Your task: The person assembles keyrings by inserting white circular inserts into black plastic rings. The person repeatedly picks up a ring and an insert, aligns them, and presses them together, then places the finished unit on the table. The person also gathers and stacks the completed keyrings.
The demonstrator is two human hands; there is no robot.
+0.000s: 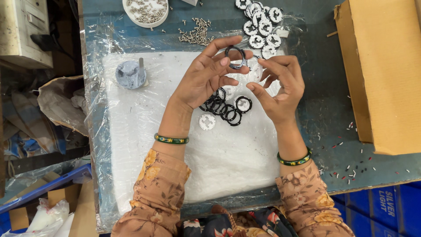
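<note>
Black against the white foam sheet [144,145]: a dark ring [235,57] is pinched up between the thumb and fingers of the left hand [204,77], lifted clear of the work surface with its open face turned toward the camera. The right hand [280,90] sits just beside it, fingers curled around what looks like a pale, clear-edged disc [256,70], though just how that piece is gripped is hard to make out. The two parts are nearly touching, ring to the left, disc to the right, both held at about the same height above the foam. The ring is round, so it has no long axis to speak of; what matters is that its flat face lies roughly parallel to the disc.

Directly below the hands, on the foam, lies a cluster of loose black rings [223,109] overlapping one another, with a white disc [207,121] at its near-left edge. The left hand is the closer one to that pile. Farther up the bench sits a heap of white discs [261,24], a scatter of small screws [197,34], and a round white dish [145,11] holding more screws. A cardboard box [386,74] stands off to the right.
</note>
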